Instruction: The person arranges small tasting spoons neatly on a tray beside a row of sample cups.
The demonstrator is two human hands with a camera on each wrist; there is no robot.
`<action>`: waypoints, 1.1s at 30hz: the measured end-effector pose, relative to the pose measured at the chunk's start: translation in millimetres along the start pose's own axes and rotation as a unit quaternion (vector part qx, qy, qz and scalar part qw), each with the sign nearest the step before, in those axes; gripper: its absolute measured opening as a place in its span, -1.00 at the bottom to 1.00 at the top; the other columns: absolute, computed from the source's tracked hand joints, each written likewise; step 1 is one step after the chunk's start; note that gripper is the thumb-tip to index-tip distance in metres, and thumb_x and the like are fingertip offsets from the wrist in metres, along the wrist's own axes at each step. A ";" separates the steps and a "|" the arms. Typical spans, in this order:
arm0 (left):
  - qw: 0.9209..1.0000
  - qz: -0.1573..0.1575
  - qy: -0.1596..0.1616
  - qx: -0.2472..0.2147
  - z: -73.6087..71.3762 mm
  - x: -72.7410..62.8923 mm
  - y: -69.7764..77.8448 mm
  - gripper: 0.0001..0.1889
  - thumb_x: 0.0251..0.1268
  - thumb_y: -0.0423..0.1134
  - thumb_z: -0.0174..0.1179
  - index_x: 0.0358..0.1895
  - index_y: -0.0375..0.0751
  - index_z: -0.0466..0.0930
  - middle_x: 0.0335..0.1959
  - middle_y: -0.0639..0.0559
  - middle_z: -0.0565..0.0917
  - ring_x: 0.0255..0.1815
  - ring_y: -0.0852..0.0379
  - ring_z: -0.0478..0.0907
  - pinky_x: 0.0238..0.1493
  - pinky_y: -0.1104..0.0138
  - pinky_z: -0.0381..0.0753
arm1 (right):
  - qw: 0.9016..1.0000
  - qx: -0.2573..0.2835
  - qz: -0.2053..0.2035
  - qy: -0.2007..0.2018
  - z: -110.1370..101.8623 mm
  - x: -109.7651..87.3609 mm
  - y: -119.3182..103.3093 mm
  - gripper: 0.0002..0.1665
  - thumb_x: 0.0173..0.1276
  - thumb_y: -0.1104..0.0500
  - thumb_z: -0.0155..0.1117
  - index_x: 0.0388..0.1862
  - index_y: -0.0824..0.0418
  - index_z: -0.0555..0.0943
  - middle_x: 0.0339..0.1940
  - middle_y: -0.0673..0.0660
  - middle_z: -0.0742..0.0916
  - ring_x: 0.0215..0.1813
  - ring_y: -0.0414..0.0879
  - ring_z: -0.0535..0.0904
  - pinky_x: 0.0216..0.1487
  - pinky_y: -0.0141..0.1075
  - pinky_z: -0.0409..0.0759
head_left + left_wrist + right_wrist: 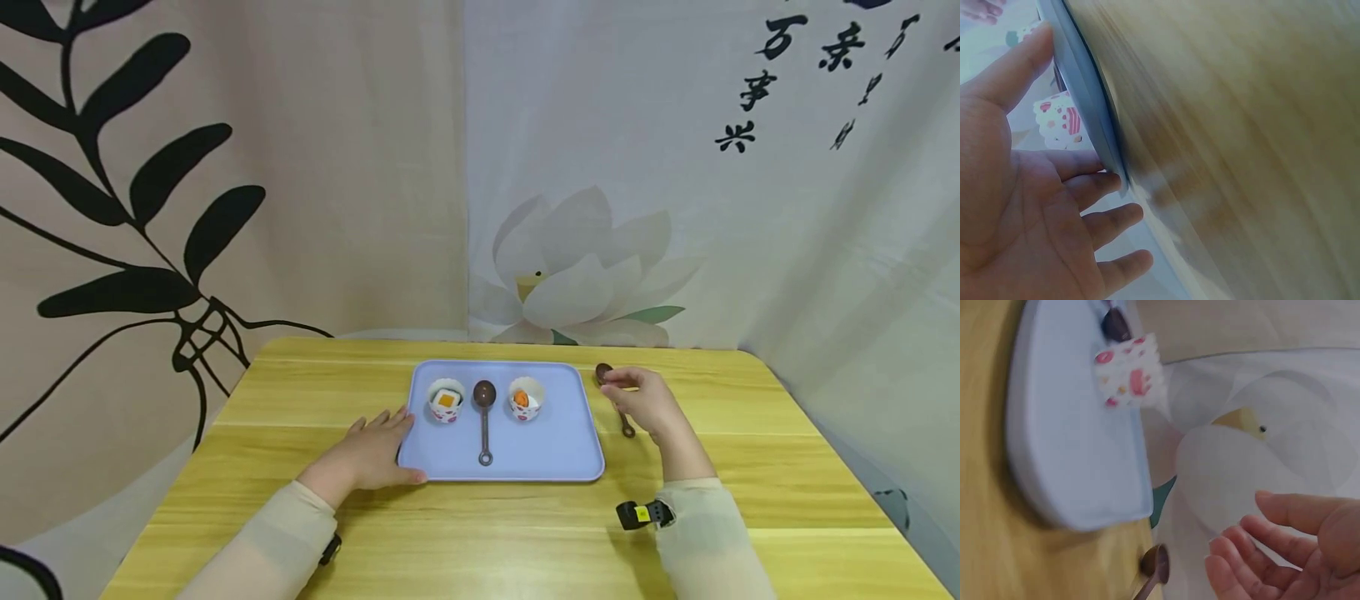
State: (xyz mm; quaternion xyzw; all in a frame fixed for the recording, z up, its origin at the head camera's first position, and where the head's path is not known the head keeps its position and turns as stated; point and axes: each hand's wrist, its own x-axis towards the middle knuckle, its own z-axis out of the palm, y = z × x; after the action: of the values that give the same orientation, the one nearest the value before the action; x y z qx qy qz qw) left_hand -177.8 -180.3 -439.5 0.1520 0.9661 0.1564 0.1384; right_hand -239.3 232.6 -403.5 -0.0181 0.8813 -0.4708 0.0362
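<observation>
A pale blue tray [543, 458] lies on the wooden table. My left hand [367, 457] touches its left rim with spread, mostly straight fingers, the thumb by the near left corner. On the tray, a brown measuring spoon [485, 427] lies between two patterned paper cups. The left cup [446, 415] contains a white piece with an orange square; the right cup [527, 412] contains an orange piece. To the right of the tray is a second brown spoon [627, 427], partly covered by my right hand [647, 404]. The right wrist view shows these fingers loosely bent, apart from that spoon [1159, 569].
The wooden table [480, 542] extends around the tray, its far edge close to a printed curtain [375, 208]. A black band with a small device [643, 514] is on the right wrist.
</observation>
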 end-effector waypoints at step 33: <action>1.000 -0.001 0.003 -0.004 2.1 0.9 -1.0 0.11 0.11 0.31 0.36 0.52 -0.43 0.15 0.56 -0.31 0.13 0.54 -0.41 0.04 0.43 -0.34 -0.07 | 0.999 -0.005 0.044 0.028 0.3 31.1 54.3 -0.60 0.47 0.28 0.23 0.18 0.52 0.53 0.01 0.40 0.68 -0.09 0.00 0.63 -0.19 -0.34 0.60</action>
State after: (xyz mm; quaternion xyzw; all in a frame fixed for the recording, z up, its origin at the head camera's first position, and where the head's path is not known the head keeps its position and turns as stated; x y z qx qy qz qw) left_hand -178.2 -180.4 -442.0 0.1501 0.9661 0.1602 0.1360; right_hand -270.2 260.5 -450.3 0.0338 0.8844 -0.4644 0.0324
